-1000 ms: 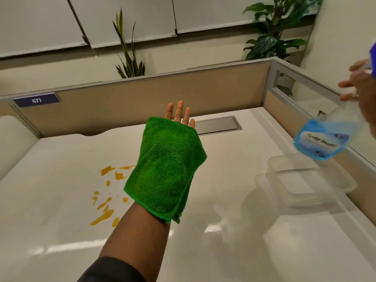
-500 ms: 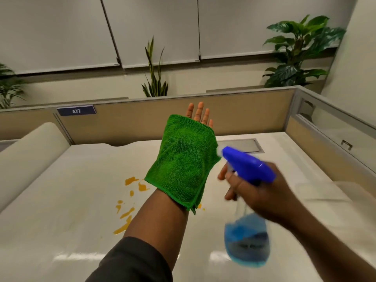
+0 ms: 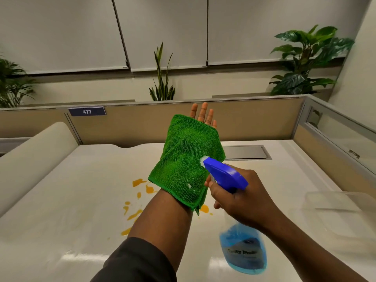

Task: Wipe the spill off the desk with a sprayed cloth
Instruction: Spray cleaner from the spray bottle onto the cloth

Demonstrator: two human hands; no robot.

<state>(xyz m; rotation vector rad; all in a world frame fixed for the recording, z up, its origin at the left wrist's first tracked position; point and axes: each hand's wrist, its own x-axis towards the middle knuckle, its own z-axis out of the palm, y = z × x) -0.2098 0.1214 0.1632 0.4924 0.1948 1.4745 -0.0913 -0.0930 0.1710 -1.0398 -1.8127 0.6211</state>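
Note:
A folded green cloth (image 3: 187, 159) lies draped over my left hand (image 3: 203, 116), which is raised flat above the desk with only the fingertips showing past the cloth's far edge. My right hand (image 3: 238, 200) grips a spray bottle (image 3: 244, 249) of blue liquid by the neck. Its blue trigger head points at the cloth, and the nozzle almost touches the cloth's right side. A few white droplets sit on the cloth. An orange spill (image 3: 140, 183) in several splashes lies on the white desk (image 3: 71, 200), below and left of my left forearm, which hides part of it.
A clear plastic container (image 3: 335, 206) stands on the desk at the right. A grey cable hatch (image 3: 246, 152) is set in the desk's back. Tan partition walls (image 3: 142, 123) close the back and right sides. Potted plants stand beyond them.
My right hand has brought the spray bottle in from the far right until the nozzle is close to the cloth. My left hand has kept the cloth raised. Droplets now show on the cloth.

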